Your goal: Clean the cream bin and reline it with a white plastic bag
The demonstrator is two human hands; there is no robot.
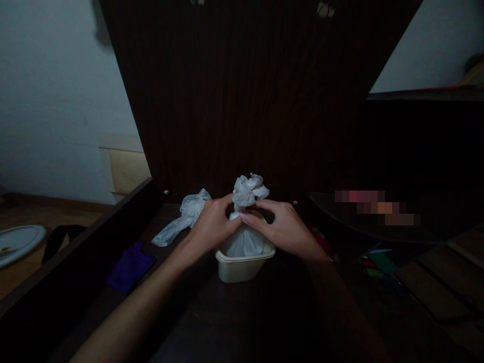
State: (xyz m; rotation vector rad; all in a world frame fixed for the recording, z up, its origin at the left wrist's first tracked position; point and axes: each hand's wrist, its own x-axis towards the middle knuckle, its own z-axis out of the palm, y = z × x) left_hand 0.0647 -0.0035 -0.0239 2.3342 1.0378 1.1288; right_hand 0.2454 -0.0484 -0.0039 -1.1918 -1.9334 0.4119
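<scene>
A white plastic bag point(245, 243) sits in a small cream tub point(242, 269) with ribbed sides. Its neck is gathered into a bunched, knotted top that stands above the tub. My left hand point(214, 217) grips the neck from the left, thumb in front and fingers behind. From the right, my right hand point(283, 227) pinches the same neck, its thumb tip meeting the left thumb. The fingertips behind the bag are hidden. Just left of my left hand lies another crumpled white plastic bag point(191, 212).
A purple cloth point(130, 267) lies on the dark wooden surface point(196, 322) to the left. A tall dark panel point(242, 101) stands behind. A low dark ledge point(79, 247) runs along the left side. Several small coloured items point(380, 267) are at the right, in shadow.
</scene>
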